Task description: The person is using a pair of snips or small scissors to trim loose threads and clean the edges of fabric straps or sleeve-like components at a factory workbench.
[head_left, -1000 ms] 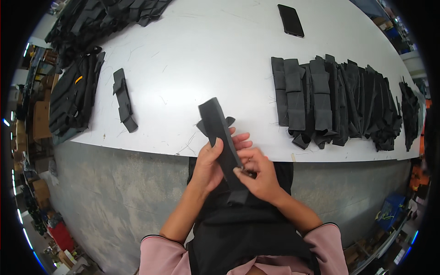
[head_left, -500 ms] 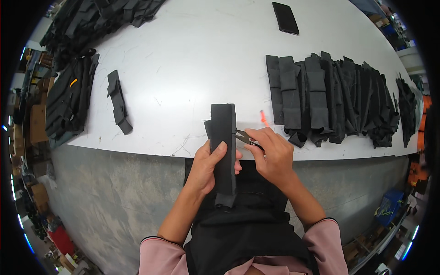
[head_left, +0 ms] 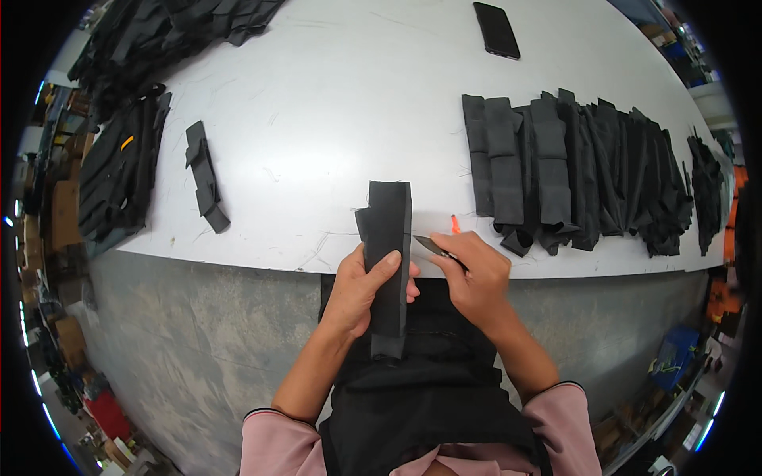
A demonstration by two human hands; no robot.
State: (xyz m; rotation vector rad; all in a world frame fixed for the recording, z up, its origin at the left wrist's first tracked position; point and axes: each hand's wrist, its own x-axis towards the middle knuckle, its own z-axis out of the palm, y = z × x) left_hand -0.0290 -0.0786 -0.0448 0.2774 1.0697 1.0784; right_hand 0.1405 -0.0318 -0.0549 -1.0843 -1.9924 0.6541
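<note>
My left hand (head_left: 361, 287) grips a long black fabric strip (head_left: 389, 226), its thumb across the front and its fingertips showing past the right edge. The strip stands upright along its length over the table's near edge, a small tab with frayed threads jutting from its left side. Just right of the strip, my right hand (head_left: 480, 274) is closed on small dark thread snips (head_left: 434, 247). Their blades look closed, with the tips near the strip's right edge but apart from it. The lower handles are hidden in my fingers.
A row of black fabric pieces (head_left: 548, 170) lies on the white table (head_left: 317, 127) at the right. More dark fabric (head_left: 175, 36) is heaped far left, above a black bag-like piece (head_left: 123, 170). A single strip (head_left: 206, 178), a phone (head_left: 497, 30) and an orange item (head_left: 456, 224) lie about.
The snips' blades have closed, and their tips have drawn slightly away from the strip's edge. The strip in my left hand has barely shifted.
</note>
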